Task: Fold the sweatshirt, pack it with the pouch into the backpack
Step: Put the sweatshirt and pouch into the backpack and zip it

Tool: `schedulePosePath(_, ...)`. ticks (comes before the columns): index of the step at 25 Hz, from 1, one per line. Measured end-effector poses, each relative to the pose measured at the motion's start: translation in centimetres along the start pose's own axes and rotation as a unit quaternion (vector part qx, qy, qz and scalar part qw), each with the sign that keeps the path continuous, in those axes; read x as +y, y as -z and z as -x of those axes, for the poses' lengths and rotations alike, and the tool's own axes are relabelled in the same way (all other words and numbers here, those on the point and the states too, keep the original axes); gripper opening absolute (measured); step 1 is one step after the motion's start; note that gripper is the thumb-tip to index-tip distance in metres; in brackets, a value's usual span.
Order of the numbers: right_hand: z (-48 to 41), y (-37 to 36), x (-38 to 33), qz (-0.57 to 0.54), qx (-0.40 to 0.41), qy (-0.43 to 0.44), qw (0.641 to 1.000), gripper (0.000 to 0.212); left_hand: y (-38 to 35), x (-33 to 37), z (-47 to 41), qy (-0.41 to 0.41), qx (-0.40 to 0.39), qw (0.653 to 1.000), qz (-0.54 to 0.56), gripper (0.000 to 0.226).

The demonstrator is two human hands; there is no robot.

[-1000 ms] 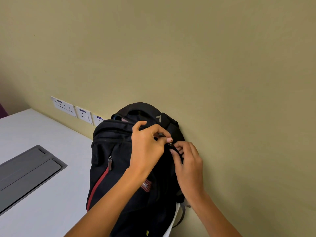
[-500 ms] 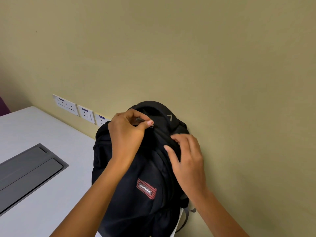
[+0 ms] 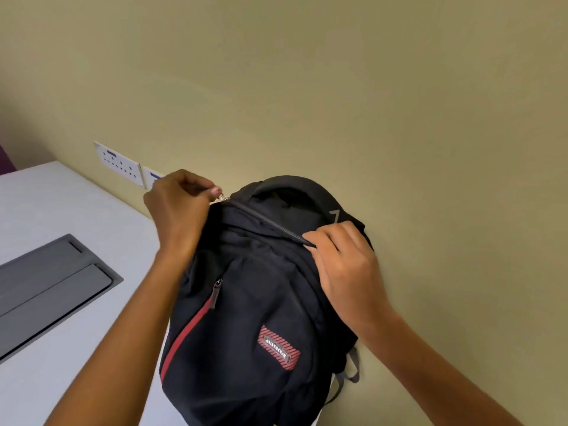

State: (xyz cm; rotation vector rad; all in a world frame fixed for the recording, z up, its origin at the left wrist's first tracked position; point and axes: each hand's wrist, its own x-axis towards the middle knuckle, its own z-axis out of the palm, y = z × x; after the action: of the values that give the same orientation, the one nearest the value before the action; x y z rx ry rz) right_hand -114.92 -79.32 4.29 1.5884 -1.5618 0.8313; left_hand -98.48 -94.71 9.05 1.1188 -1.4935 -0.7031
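Note:
A black backpack point(image 3: 252, 318) with a red stripe and a red logo patch stands upright on the white table against the wall. My left hand point(image 3: 178, 210) pinches the metal zipper pull point(image 3: 223, 197) at the bag's upper left corner. My right hand point(image 3: 344, 265) holds the fabric at the right end of the main zipper line, fingers curled on the bag's top right. The zipper between the two hands looks closed. The sweatshirt and the pouch are out of sight.
The white table point(image 3: 61, 210) runs to the left, with a grey recessed cable hatch point(image 3: 46, 287) set into it. White wall sockets point(image 3: 121, 164) sit on the beige wall behind my left hand. The wall is directly behind and to the right of the bag.
My left hand has drawn the zipper pull from the bag's right side over the top to its upper left corner. My right hand stayed at the right end, holding the bag.

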Motion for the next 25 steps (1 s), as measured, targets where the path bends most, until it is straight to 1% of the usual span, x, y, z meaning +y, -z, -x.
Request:
schedulePosePath(3,-0.9,-0.2,-0.5,-0.003,0.004,-0.009,1.0,0.007,0.1,-1.9,-1.1,0.047,-0.022,0.998,0.028,0.012)
schedulePosePath(5,-2.7,-1.2,-1.8,-0.035,0.008,0.0,0.999,0.014,0.1,-2.1,-1.4,0.062,-0.049,0.995,0.062,0.012)
schedulePosePath(7,-5.1,-3.2,-3.4,-0.051,-0.027,0.021,0.998,0.018,0.3,-2.1,-1.8,0.062,-0.082,0.992,0.079,0.012)
schedulePosePath(8,-6.3,-4.5,-4.2,-0.026,-0.057,0.028,0.998,0.022,0.4,-2.1,-2.1,0.06,-0.089,0.991,0.082,0.012)
schedulePosePath(10,-8.2,-6.9,-5.6,0.049,-0.11,0.028,0.992,0.024,0.7,-2.3,-2.5,0.061,-0.074,0.992,0.08,0.012)
schedulePosePath(11,-8.8,-7.6,-6.3,0.069,-0.126,0.021,0.989,0.024,0.8,-2.6,-2.7,0.068,-0.062,0.993,0.08,0.012)
schedulePosePath(13,-9.5,-7.9,-6.8,0.081,-0.151,0.009,0.985,0.03,0.8,-3.6,-3.3,0.096,-0.051,0.991,0.085,0.011)
schedulePosePath(15,-9.7,-7.7,-6.6,0.067,-0.149,-0.008,0.987,0.035,0.4,-5.1,-4.0,0.121,-0.049,0.988,0.086,0.011)
schedulePosePath(18,-9.3,-7.4,-5.6,0.037,-0.134,-0.02,0.99,0.033,-0.3,-8.0,-4.8,0.156,-0.036,0.985,0.061,0.011)
schedulePosePath(22,-9.0,-7.0,-4.7,0.034,-0.141,-0.014,0.989,0.033,-1.3,-13.6,-3.7,0.203,-0.05,0.977,-0.036,0.009)
schedulePosePath(25,-8.6,-6.7,-4.5,0.033,-0.15,-0.015,0.988,0.034,-2.2,-18.6,-1.8,0.248,-0.079,0.96,-0.1,0.022)
